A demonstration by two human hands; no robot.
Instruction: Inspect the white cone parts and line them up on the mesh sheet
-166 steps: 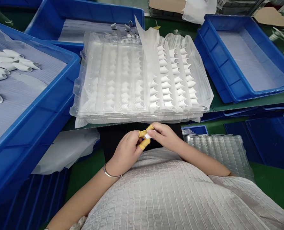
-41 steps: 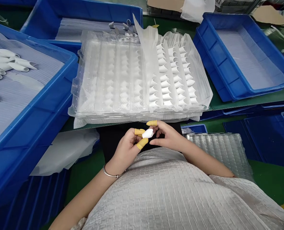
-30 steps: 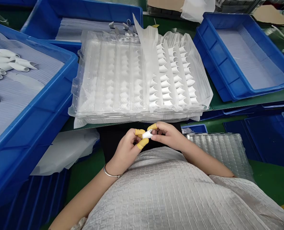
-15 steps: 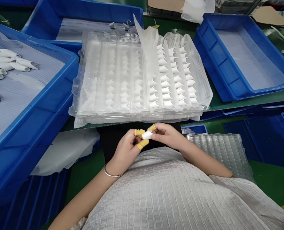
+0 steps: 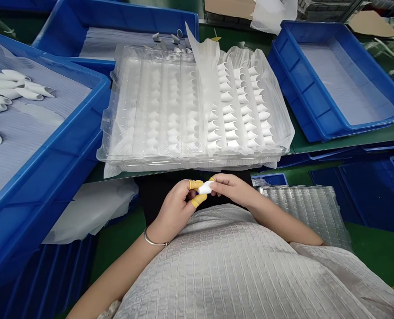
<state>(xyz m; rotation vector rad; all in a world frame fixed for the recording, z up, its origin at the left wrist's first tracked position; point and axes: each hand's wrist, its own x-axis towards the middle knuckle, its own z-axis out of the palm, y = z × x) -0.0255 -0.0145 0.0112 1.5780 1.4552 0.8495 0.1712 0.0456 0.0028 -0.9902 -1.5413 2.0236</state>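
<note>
A small white tube-like piece (image 5: 204, 188) is held between both hands, just in front of the table edge. My left hand (image 5: 185, 197), with yellow covers on thumb and index finger, pinches its left end. The fingers of my right hand (image 5: 225, 186) are closed on its right end; a yellow cover shows partly on one finger. Beyond the hands lies a clear plastic tray (image 5: 126, 156) with rows of similar white pieces (image 5: 230, 117). Thin white sheeting (image 5: 205, 57) covers its left rows and is folded back from the right rows.
At the left, a blue bin (image 5: 83, 104) holds loose white pieces. Another blue bin (image 5: 133, 15) with grey-looking pieces stands behind the tray. Stacked blue bins (image 5: 303, 84) are at the right. Below the table edge at the right lies a clear ribbed tray (image 5: 306, 208).
The white piece has turned slightly between the fingers, and its left end now shows more. My right fingers have shifted on it. My left hand has barely moved.
</note>
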